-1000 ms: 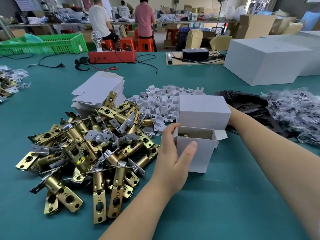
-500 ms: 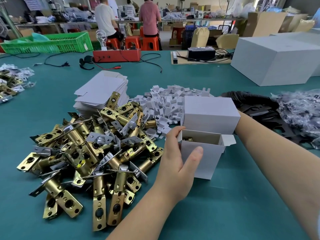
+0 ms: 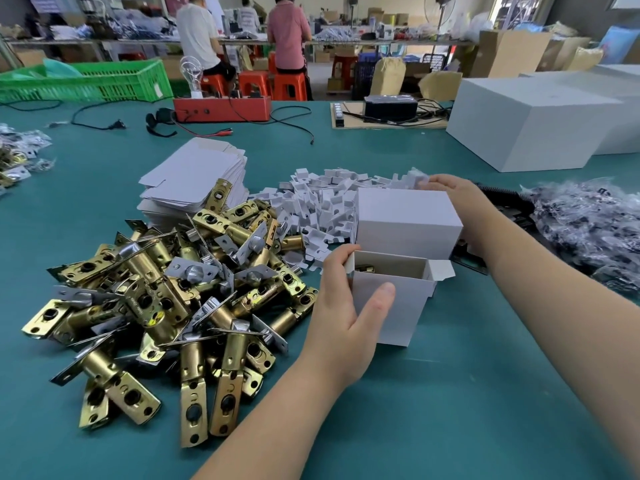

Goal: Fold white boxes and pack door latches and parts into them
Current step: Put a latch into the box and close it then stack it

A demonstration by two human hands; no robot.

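1. On the green table, just right of the latch pile, stands a small white box, upright, its top open and its lid flap raised behind the opening.
2. Inside the opening a bit of brass-coloured metal shows against the left wall; what part it is I cannot tell.
3. The left hand grips the box at its near left corner: the thumb lies across the front face, the other fingers curl over the left rim.
4. The right hand reaches past the raised flap to the heap of small white card inserts; its fingertips appear to pinch one white piece, though the flap and blur hide the details.
5. The pile of brass door latches lies to the left of the box, touching the left wrist's side of the table.
6. Behind the latches sits a stack of flat white box blanks.
7. To the right, beyond the right forearm, lie black parts and a heap of clear bags.
8. A large white carton stands at the far right.
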